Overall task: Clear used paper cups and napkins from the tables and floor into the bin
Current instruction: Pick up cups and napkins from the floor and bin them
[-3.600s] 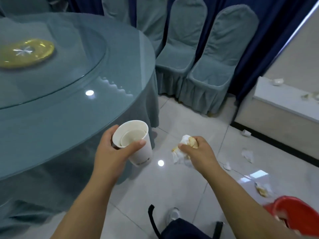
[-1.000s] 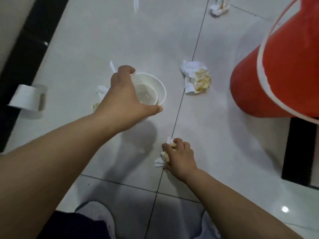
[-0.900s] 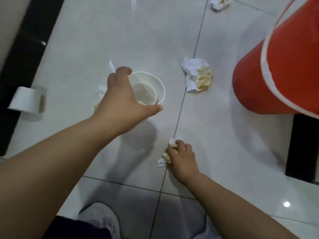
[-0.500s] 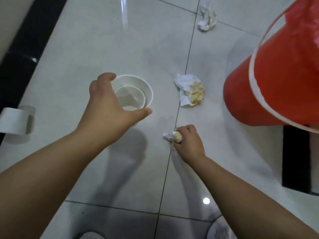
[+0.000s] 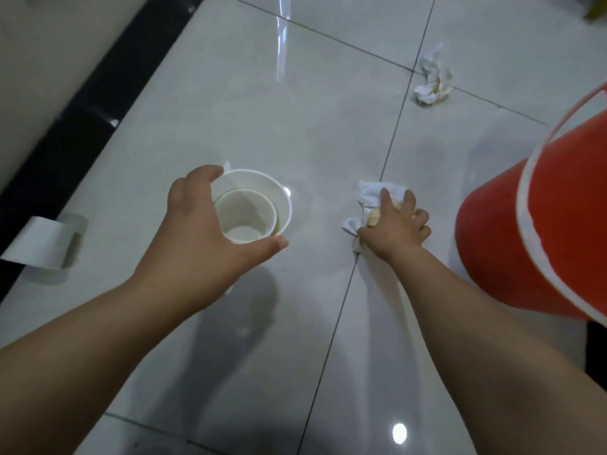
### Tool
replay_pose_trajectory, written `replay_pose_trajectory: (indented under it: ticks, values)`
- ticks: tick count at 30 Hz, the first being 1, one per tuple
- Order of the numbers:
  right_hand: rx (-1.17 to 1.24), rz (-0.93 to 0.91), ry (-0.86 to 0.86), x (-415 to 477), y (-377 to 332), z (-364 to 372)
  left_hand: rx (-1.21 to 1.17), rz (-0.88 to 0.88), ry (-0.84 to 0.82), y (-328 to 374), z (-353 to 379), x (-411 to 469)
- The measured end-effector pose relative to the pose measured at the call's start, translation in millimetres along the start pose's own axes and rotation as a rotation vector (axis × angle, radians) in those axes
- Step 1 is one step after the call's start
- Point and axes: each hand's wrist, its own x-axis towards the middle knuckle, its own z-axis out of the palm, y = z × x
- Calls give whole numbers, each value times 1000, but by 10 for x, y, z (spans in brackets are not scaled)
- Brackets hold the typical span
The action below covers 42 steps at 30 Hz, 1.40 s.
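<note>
left hand (image 5: pixel 197 238) curled round stacked paper cups (image 5: pixel 253 205), light, crushable | right hand (image 5: pixel 394 224) claws soft crumpled napkin (image 5: pixel 371 195) on floor, left of red bin (image 5: pixel 492 241); gather whole wad

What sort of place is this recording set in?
Indoors, probably a dining or function room after a meal: glossy tiled floor, black skirting along the wall, crumpled napkins and a paper cup on it, a red bin nearby.

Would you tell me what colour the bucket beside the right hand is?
The bucket is red with a white band; head view.
</note>
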Motion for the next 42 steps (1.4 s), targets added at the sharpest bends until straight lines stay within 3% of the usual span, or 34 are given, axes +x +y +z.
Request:
replay_pose_trajectory:
  ticks: [4,8,11,16,21,29,36,42]
  values:
    - [74,-40,-121,96,58,85,9,-6,13,-61,-30,14]
    - [40,-151,23,-23,38,121,11,-4,13,-112,-68,32]
    - [45,-267,28,-274,-81,167,18,-4,25,-191,-160,28]
    - [306,-450,-29,-772,-553,265,61,-6,60,-403,-404,-23]
    - [192,-697,-116,-1059,-1118,402,72,-1,88,-547,-616,-106]
    - [-267,-691,-285,-1228,-1668,749,71,-34,90,-757,-884,-233]
    - [-176,-760,-54,-1335,-1485,781,69,-46,15,-835,-916,-249]
    - [-75,-519,-179,-1346,-1213,668,47,-48,-34,-821,-884,-211]
